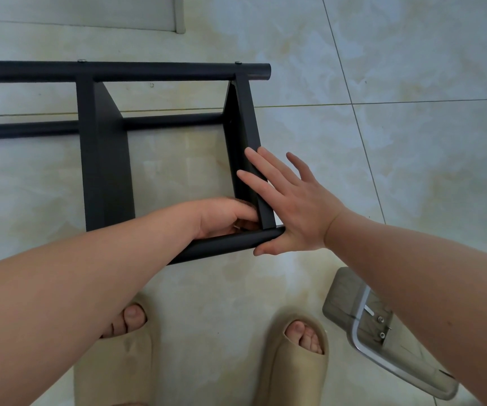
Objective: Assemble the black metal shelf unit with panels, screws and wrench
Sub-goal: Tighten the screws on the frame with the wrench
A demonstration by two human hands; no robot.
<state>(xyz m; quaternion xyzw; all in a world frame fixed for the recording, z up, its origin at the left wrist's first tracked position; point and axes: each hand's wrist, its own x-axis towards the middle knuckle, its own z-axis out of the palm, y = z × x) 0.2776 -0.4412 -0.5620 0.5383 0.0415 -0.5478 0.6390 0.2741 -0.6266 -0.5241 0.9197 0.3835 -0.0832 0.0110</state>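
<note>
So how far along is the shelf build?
Done: left panel and right panel sit on the far tube, two screw heads showing there. In hand: left hand curls at the joint of right panel and near tube; right hand presses flat on that panel. Left: probably fastening the near tube; screws lie in the clear tray.

The shelf unit [101, 159] is matt black, its screw heads [82, 60] silver. The floor [412, 83] is glossy pale tile, marbled cream and grey-green, with thin dark grout lines. Beige slippers [292, 373]. A smoky-grey container [342, 300] with a silvery rim.
</note>
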